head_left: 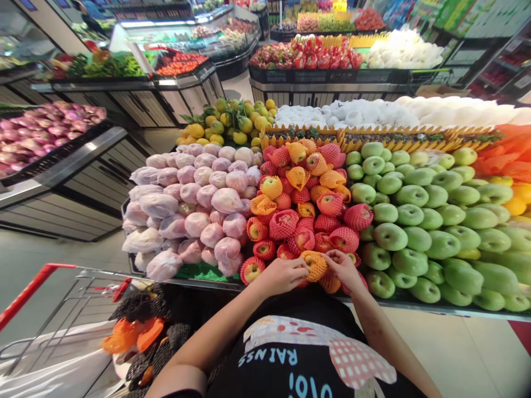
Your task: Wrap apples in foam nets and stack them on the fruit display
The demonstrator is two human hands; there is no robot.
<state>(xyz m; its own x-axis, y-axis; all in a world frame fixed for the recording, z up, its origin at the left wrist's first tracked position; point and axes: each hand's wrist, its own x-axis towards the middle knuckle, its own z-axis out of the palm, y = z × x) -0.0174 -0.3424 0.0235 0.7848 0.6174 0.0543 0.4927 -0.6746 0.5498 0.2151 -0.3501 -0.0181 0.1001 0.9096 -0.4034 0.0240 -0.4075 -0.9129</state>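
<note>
An apple in a yellow foam net (314, 266) sits between my two hands at the front of the display. My left hand (284, 275) is closed, its fingertips on the left side of the netted apple. From the right, my right hand (343, 271) pinches the net's upper edge between thumb and finger. Red apples in pink foam nets (302, 240) are heaped just behind. Close to my left wrist lies a red apple in a red net (252, 270). Another yellow net (330, 283) shows below my right hand, partly hidden.
Pale wrapped fruits (199, 224) fill the left of the stand, green apples (409, 260) the right. A shopping cart with a red handle (29, 293) stands at my left. Yellow-green citrus (226, 121) and white-wrapped fruits (365, 113) lie behind a low yellow fence (377, 141).
</note>
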